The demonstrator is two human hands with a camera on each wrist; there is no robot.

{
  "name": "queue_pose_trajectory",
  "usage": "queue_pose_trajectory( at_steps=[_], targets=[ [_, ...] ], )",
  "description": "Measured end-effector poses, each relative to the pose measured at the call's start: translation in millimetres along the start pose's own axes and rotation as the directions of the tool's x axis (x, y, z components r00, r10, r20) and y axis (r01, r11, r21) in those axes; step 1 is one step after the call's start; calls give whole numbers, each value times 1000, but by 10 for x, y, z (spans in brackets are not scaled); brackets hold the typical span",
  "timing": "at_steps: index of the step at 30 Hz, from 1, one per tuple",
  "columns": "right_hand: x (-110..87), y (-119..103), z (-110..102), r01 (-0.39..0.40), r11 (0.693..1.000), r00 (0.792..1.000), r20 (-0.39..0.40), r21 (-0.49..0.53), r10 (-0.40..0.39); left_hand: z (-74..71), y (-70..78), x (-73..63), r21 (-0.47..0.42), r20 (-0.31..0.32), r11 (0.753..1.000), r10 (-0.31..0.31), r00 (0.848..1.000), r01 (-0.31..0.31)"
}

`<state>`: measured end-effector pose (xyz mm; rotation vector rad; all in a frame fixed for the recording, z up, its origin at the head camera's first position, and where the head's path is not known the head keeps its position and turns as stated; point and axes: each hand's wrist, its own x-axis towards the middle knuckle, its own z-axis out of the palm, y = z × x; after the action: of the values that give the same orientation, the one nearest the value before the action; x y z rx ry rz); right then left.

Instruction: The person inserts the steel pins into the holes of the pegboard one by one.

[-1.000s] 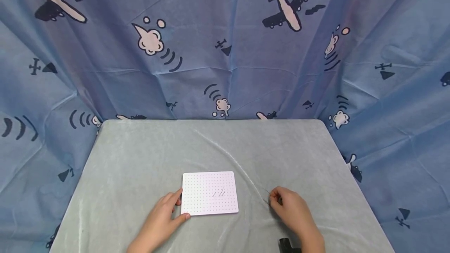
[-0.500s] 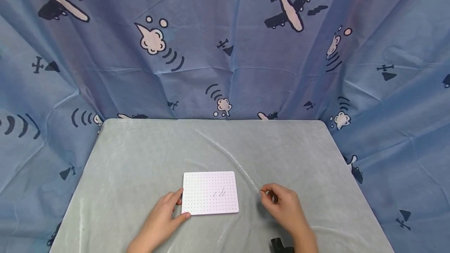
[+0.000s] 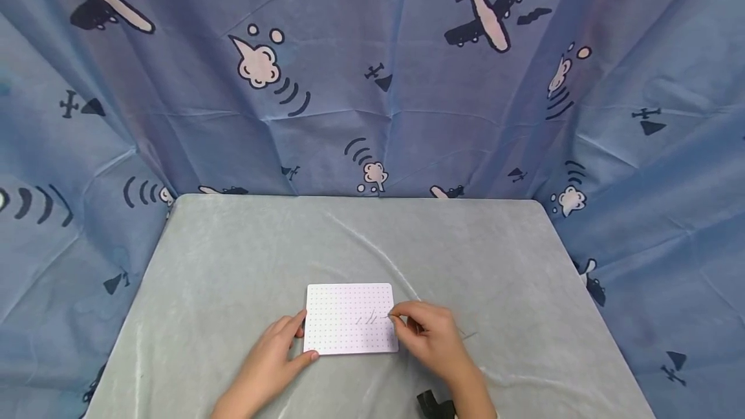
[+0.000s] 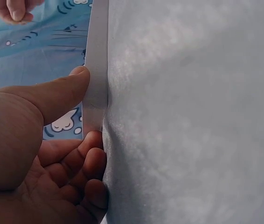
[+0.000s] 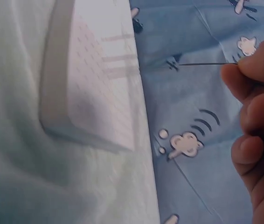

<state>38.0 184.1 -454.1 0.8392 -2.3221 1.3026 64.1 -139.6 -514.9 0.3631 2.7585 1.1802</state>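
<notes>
A white pegboard (image 3: 332, 332) with rows of small holes lies on the grey cloth. My left hand (image 3: 264, 357) holds its near left corner, thumb at the front edge and fingers at the left side; the left wrist view shows the thumb against the board's pale side wall (image 4: 96, 88). Over the board's right edge, my right hand (image 3: 427, 335) pinches a thin dark needle (image 5: 206, 64) between thumb and index finger. The needle points left, out from the fingertips. Several thin needles (image 3: 372, 318) stand slanting from the right half of the board.
A couple of loose needles (image 3: 469, 335) lie on the cloth right of my right hand. The grey cloth-covered table (image 3: 244, 244) runs back to a blue curtain (image 3: 326, 83) printed with planes. A black wrist device (image 3: 435, 405) sits by my right wrist.
My right hand has moved left from the loose needles to the board's right edge, carrying a needle. My left hand keeps its hold on the board.
</notes>
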Motion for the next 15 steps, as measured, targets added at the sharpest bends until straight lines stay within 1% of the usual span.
queue_pose_trajectory(
  at_steps=[5, 11, 15],
  targets=[
    [-22, 23, 196, -10, 1000, 1000, 20, 2, 10, -14, -1, 4, -4, 11, 1000, -2, 1000, 2],
    [-88, 52, 365, -30, 997, 999, 27, -76, 32, -24, -5, 14, -7, 18, 1000, 2, 1000, -2],
    [-109, 61, 438, -42, 994, 999, 27, -100, 45, -30, -10, 13, -8, 19, 1000, -2, 1000, 2]
  ],
)
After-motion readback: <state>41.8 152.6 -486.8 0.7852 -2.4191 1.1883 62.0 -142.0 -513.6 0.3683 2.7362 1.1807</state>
